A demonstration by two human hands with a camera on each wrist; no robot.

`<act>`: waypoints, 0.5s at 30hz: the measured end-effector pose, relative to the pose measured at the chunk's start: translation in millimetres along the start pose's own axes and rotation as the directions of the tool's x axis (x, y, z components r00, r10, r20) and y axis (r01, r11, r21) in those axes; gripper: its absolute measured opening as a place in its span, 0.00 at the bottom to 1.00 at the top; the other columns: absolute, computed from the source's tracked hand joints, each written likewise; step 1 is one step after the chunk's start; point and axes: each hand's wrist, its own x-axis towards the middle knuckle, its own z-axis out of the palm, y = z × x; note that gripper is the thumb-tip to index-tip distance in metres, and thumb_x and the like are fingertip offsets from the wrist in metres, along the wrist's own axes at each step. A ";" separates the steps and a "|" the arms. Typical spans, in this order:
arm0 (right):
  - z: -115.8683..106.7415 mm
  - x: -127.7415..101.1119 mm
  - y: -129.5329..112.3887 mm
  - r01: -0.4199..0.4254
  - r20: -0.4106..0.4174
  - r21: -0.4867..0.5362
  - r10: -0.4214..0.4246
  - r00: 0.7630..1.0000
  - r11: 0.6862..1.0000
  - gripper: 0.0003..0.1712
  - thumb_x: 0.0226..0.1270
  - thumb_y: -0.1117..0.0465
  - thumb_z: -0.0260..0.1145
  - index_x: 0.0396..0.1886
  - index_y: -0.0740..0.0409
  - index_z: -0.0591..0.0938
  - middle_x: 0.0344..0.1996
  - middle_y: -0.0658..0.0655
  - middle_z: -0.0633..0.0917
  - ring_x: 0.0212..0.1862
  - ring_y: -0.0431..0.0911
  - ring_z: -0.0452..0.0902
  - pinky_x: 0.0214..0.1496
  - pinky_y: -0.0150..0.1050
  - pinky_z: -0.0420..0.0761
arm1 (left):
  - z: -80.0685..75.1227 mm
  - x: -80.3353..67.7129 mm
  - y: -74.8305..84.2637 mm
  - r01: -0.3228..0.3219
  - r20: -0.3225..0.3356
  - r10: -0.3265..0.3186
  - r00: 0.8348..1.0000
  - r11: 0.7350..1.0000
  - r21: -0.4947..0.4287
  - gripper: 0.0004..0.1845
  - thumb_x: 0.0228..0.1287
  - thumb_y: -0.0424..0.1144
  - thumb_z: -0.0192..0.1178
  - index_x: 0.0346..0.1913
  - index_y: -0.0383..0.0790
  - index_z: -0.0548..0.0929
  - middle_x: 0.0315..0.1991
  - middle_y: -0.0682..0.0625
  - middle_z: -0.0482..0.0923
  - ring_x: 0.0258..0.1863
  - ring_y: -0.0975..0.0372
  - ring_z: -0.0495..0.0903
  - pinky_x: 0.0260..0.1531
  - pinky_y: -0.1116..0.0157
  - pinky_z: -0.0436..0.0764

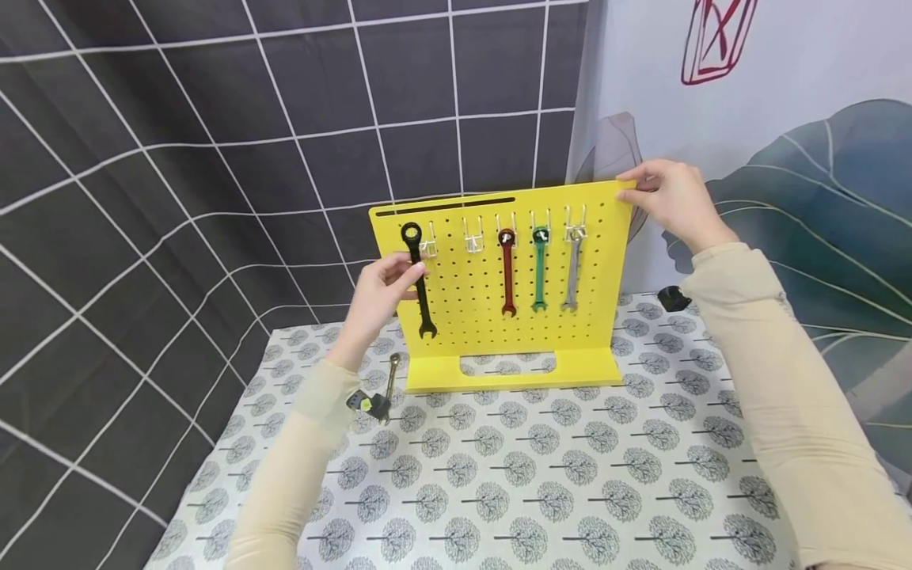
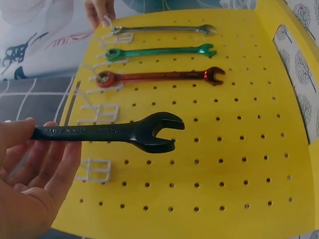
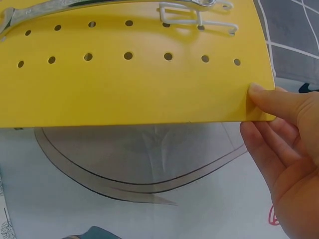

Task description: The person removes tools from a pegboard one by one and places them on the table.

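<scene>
In the head view my left hand (image 1: pixel 378 297) pinches a black wrench (image 1: pixel 421 293) by its shank, ring end up and open jaw down, in front of the left part of a yellow pegboard (image 1: pixel 470 317). The left wrist view shows that black wrench (image 2: pixel 114 132) apart from the board, thumb on one side and fingers on the other. My right hand (image 1: pixel 677 198) grips the board's upper right corner, thumb in front and fingers behind, as the right wrist view confirms. A red wrench (image 1: pixel 508 273), a green wrench (image 1: pixel 539 273) and a silver wrench (image 1: pixel 573 273) hang from white hooks.
Two white hooks, a left one (image 1: pixel 427 247) and a second one (image 1: pixel 473 240), bear no wrench. Another wrench (image 1: pixel 392 376) lies on the tree-patterned tablecloth (image 1: pixel 499 491), left of the board's base. A dark gridded curtain (image 1: pixel 321 87) hangs behind.
</scene>
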 end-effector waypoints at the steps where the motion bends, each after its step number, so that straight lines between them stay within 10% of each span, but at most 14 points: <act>1: -0.3 -0.1 0.3 0.000 -0.001 -0.002 0.000 1.000 1.000 0.24 0.71 0.54 0.68 0.62 0.59 0.81 0.60 0.62 0.81 0.58 0.57 0.79 0.51 0.39 0.79 | -3.4 -0.8 1.0 -0.006 -0.007 0.006 1.000 1.000 -0.001 0.21 0.72 0.40 0.63 0.57 0.25 0.78 0.55 0.35 0.82 0.53 0.46 0.82 0.42 0.61 0.88; 15: -0.9 0.2 0.4 -0.004 0.008 -0.010 0.004 1.000 1.000 0.24 0.72 0.55 0.67 0.63 0.58 0.80 0.60 0.61 0.81 0.59 0.55 0.79 0.53 0.43 0.78 | -60.5 -24.1 -1.4 -0.022 -0.136 0.029 0.990 0.998 0.054 0.18 0.71 0.41 0.64 0.56 0.31 0.83 0.53 0.47 0.84 0.47 0.59 0.84 0.40 0.68 0.87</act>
